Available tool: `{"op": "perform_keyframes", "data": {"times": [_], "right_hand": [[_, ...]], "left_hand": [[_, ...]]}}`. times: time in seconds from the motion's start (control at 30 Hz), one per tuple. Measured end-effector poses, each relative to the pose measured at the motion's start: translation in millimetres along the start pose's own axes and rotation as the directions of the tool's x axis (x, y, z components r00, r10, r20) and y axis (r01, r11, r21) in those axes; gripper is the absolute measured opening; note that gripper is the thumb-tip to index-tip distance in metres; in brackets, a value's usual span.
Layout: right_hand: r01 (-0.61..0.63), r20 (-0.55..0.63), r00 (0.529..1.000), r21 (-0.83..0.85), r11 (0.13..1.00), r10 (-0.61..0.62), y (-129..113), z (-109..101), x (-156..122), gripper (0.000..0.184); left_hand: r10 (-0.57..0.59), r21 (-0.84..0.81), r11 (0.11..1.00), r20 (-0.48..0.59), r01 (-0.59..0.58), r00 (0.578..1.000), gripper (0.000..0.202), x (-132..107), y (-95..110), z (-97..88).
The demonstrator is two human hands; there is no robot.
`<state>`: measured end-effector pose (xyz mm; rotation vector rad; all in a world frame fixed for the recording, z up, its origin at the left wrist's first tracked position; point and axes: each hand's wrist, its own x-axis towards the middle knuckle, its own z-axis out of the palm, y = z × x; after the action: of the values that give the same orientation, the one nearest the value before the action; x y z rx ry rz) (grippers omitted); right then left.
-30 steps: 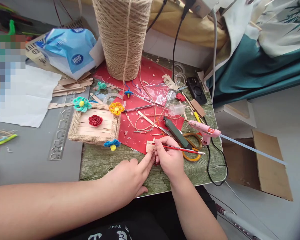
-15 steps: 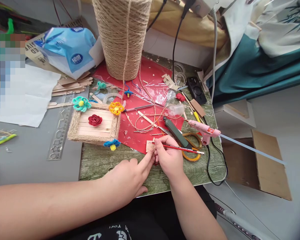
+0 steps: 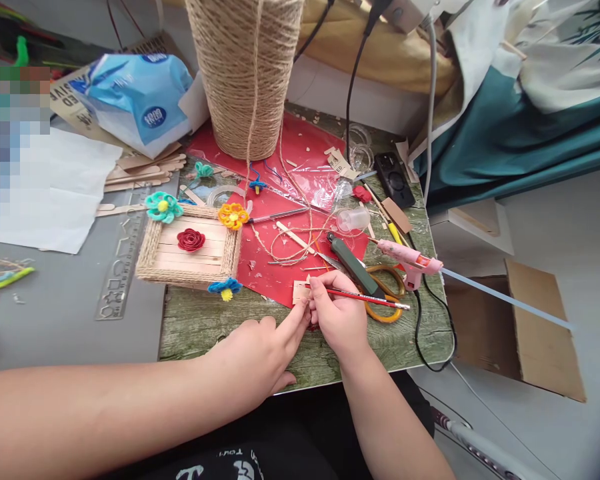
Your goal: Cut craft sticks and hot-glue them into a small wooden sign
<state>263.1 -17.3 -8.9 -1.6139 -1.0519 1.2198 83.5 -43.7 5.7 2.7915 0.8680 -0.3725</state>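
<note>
In my right hand (image 3: pixel 341 313) a red pencil (image 3: pixel 365 297) is gripped between thumb and fingers, its point over a small pale card or wood piece (image 3: pixel 301 292). My left hand (image 3: pixel 263 350) lies on the table with the index finger stretched to the lower edge of that piece and the thumb apart. The fingers partly cover the piece. To the left sits a twine-edged craft-stick frame (image 3: pixel 190 270), with a red rose (image 3: pixel 191 241) in its middle and teal (image 3: pixel 163 207), orange (image 3: pixel 233 216) and blue (image 3: pixel 225 287) flowers at its corners.
Beyond my right hand lie orange-handled scissors (image 3: pixel 387 313), a dark green tool (image 3: pixel 353 263) and a pink glue gun (image 3: pixel 410 257) with its cord. A big twine spool (image 3: pixel 245 80) stands behind red sheets (image 3: pixel 260 260). A stencil ruler (image 3: pixel 120 273) and craft sticks (image 3: pixel 145 170) lie left.
</note>
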Motion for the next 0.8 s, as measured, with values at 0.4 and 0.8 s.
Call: {"op": "perform_keyframes", "data": {"times": [0.4, 0.8], "right_hand": [[-0.002, 0.014, 1.0, 0.017, 1.0, 0.002, 0.8, -0.8, 0.1, 0.038], [0.011, 0.01, 1.0, 0.001, 1.0, -0.011, 1.5, -1.5, 0.8, 0.038]], "left_hand": [[0.009, 0.006, 1.0, -0.005, -0.009, 1.0, 0.101, -0.1, -0.5, -0.4], [0.0, -0.022, 1.0, 0.005, 0.0, 1.0, 0.101, -0.1, -0.8, -1.6]]}}
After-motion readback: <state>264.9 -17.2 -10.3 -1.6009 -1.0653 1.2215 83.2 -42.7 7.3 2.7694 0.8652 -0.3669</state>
